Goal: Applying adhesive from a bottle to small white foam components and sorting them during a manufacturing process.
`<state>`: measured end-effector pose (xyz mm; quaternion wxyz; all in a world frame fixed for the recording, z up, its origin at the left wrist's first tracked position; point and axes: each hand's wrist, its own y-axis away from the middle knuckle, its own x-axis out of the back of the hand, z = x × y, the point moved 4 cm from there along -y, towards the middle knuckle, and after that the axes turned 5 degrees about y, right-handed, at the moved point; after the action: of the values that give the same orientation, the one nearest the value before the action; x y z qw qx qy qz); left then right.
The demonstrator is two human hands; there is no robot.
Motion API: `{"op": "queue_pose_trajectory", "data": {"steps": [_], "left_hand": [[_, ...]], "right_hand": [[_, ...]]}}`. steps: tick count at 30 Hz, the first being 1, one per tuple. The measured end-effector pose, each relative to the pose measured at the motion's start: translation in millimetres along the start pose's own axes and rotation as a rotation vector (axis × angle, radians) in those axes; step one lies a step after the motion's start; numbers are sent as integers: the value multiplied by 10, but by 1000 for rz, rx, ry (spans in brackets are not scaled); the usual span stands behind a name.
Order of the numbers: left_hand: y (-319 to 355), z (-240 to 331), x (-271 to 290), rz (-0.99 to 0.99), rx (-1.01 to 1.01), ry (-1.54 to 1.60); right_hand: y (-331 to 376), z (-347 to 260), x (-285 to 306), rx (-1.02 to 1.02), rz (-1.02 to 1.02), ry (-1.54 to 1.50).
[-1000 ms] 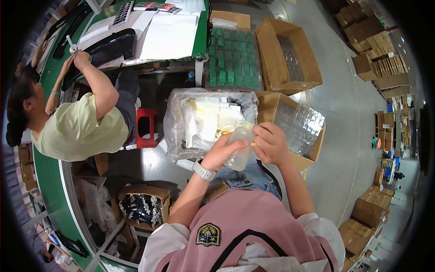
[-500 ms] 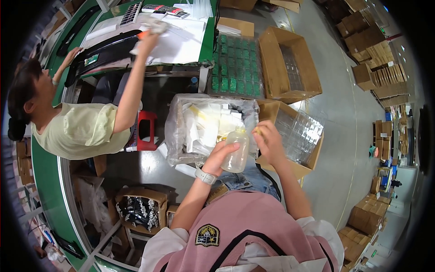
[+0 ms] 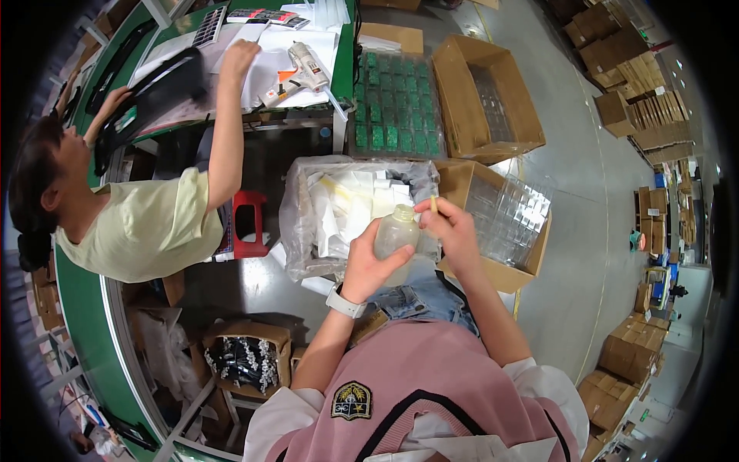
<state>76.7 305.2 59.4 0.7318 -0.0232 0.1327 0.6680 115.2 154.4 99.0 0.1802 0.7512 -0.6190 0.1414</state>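
Already well in hand, by the look of it: at far left, a co-worker in a pale yellow shirt [image 3: 146,227] reaching up over the green-edged workbench [image 3: 345,46], where a glue gun [image 3: 304,65] lies on white paper near its right edge. Lower down, beside the red stool [image 3: 246,223], an open carton of dark parts [image 3: 242,362] on the floor. Toward the middle, left hand [image 3: 369,266] wrapped around the underside of a small translucent plastic bottle [image 3: 396,235], fingers closed on it, bottle held upright and just in front of a clear bag of white pieces [image 3: 346,204]. Just right of that, right hand [image 3: 450,227] pinched at the bottle's mouth, thumb and fingertips gripping a thin pale stick [image 3: 433,204] that points upward; whether its lower tip sits inside the neck cannot be told. Further right, a cardboard box of clear plastic trays [image 3: 508,219], another open box [image 3: 485,100] behind it. Judged from this: bottle picked up and steadied, work at its opening mid-way; setting it down not yet done.
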Motion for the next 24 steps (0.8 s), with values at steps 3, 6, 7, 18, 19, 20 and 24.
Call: {"op": "queue_pose_trajectory", "data": {"steps": [3, 6, 7, 18, 19, 20, 24], "left_hand": [[5, -16, 4, 12, -9, 21], [2, -71, 40, 48, 79, 285], [1, -67, 44, 40, 103, 316], [-22, -169, 9, 47, 254, 458], [-17, -197, 25, 54, 262, 465], [-11, -231, 44, 63, 270, 472], [53, -421, 197, 113, 335, 476]], "right_hand": [[-24, 200, -16, -282, 45, -663], [-71, 322, 48, -432, 133, -782], [-70, 358, 70, -474, 159, -831], [-85, 596, 74, -538, 60, -1090], [-82, 577, 81, -544, 69, -1099], [-80, 563, 86, -552, 77, -1108], [-147, 595, 146, -484, 33, -1082]]}}
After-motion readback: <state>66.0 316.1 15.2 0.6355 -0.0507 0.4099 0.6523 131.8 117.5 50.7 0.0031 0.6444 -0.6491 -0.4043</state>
